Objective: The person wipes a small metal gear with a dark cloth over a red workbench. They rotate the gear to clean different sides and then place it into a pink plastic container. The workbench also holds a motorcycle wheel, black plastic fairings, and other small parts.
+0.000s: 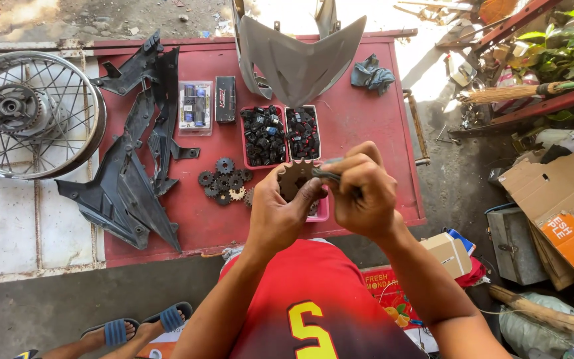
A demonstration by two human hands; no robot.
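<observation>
Rust-toned toothed steel sprocket [295, 178] sits pinched upright in our left hand [280, 213] above the red table's [367, 113] near edge, steadied while our right hand [361, 193], closed around a thin tool [327, 175], touches it.

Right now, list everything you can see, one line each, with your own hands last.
sprocket: one, tan, held up in left hand
small sprockets: a cluster, dark, on red table
trays of black parts: two, red, table centre
black panels: several, table's left side
grey fairing: one, far edge
spoked wheel: one, silver, left
blue rag: one, far right
left hand: grips sprocket
right hand: holds thin tool against sprocket
</observation>
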